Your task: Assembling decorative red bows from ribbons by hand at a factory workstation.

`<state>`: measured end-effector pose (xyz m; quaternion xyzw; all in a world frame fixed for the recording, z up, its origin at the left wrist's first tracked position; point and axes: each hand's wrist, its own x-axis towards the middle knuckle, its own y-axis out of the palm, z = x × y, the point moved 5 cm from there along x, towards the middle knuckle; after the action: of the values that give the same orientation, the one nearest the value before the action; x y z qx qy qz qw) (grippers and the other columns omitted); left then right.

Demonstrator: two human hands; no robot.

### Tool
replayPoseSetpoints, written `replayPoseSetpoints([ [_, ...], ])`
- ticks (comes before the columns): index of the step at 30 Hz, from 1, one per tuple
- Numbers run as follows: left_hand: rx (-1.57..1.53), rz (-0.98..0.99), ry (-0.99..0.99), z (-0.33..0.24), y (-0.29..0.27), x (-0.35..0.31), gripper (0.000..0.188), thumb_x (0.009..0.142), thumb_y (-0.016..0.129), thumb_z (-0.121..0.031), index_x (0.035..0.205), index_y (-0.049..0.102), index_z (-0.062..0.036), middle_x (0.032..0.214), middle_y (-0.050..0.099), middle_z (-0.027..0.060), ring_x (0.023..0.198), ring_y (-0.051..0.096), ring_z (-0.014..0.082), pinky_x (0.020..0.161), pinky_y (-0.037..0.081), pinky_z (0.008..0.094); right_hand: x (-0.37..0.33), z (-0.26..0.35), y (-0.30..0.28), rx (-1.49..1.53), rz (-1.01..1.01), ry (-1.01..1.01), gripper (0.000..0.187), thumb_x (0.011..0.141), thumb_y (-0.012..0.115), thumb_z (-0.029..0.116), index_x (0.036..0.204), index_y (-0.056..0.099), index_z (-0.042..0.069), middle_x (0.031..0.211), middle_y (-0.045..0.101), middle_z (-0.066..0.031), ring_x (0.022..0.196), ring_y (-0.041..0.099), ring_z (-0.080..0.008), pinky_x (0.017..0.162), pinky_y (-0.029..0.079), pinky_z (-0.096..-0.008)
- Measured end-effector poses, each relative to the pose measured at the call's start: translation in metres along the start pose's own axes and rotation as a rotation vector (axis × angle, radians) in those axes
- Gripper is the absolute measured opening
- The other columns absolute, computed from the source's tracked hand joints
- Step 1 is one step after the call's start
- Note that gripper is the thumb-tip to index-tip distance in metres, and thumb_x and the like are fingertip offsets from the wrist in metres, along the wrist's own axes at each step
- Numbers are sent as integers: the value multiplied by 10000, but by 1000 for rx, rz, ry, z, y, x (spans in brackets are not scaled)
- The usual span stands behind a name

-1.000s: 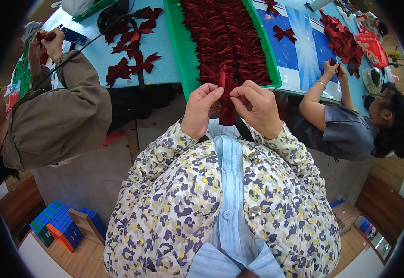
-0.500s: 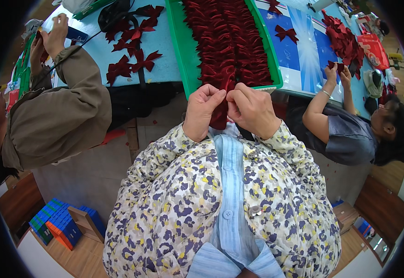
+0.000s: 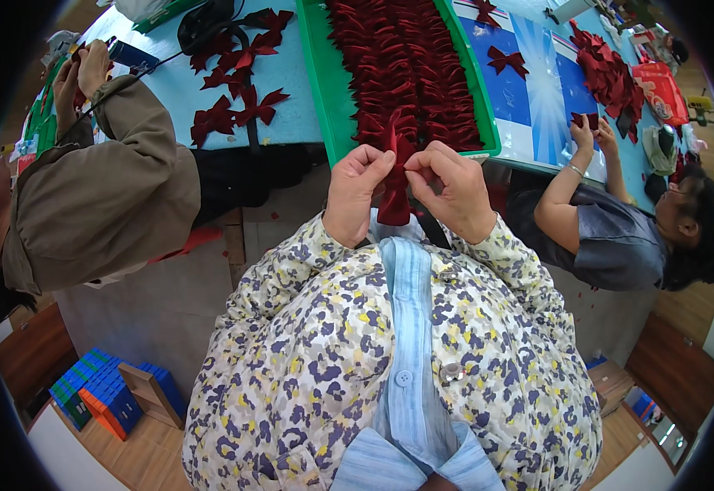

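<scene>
Between my hands, just in front of a green tray [image 3: 323,90], is a dark red fabric bow [image 3: 395,204], turned so that one end hangs down toward me. My left hand [image 3: 355,195] is closed on its left side, thumb and forefinger pinching the cloth. My right hand [image 3: 455,192] is closed too, its fingertips pinching at the bow's middle from the right. Whatever small part lies under those fingertips is hidden. Rows of similar dark red bows [image 3: 398,65] fill the tray, directly beyond my hands.
Several loose bows [image 3: 230,114] lie on the light blue table [image 3: 296,123] at left. At right are a blue-and-white printed sheet [image 3: 541,90] and a heap of red bows [image 3: 606,78]. One co-worker [image 3: 107,188] sits on the left, another [image 3: 610,221] on the right, both handling red pieces.
The bow between my hands is now more upright and spread, showing more of its lower end. My right hand's fingers have loosened and opened out slightly. The left co-worker's hands have moved lower.
</scene>
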<state>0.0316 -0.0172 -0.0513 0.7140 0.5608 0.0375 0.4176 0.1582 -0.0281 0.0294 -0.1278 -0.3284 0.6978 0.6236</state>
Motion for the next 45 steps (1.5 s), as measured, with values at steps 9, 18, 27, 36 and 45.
replayPoseSetpoints([
  [9, 60, 43, 72, -3, 10, -9, 126, 866, 620, -96, 925, 531, -30, 771, 618, 18, 657, 578, 68, 610, 463, 194, -7, -24, -12, 334, -149, 317, 140, 783, 671, 106, 840, 616, -8, 671, 555, 13, 592, 479, -39, 522, 387, -194],
  [18, 553, 157, 265, -1, 9, -23, 347, 697, 703, 9, 990, 517, 8, 862, 643, 84, 805, 616, 117, 717, 487, 243, -5, -30, 3, 479, 22, 311, 158, 780, 663, 131, 817, 628, -19, 675, 593, 7, 613, 495, -39, 541, 403, -219],
  [27, 828, 61, 429, -8, 12, -41, 309, 700, 675, 10, 981, 546, -5, 865, 661, 73, 829, 614, 101, 750, 479, 247, -6, -34, 6, 234, 301, 435, 166, 800, 655, 140, 799, 641, -25, 698, 582, -3, 687, 515, -36, 590, 423, -205],
  [36, 665, 180, 256, 9, -5, -36, 305, 659, 707, -8, 924, 557, 12, 887, 659, 137, 837, 654, 188, 721, 500, 285, 0, -15, 10, 571, 283, 226, 186, 781, 681, 142, 756, 602, -25, 629, 524, 7, 636, 465, -41, 535, 396, -224],
  [45, 740, 62, 321, 4, -3, -42, 278, 667, 689, -3, 910, 556, 13, 862, 655, 119, 800, 651, 170, 691, 503, 276, 0, -26, 15, 341, 572, 281, 155, 807, 674, 111, 862, 624, -25, 753, 616, -14, 700, 543, -51, 639, 448, -218],
])
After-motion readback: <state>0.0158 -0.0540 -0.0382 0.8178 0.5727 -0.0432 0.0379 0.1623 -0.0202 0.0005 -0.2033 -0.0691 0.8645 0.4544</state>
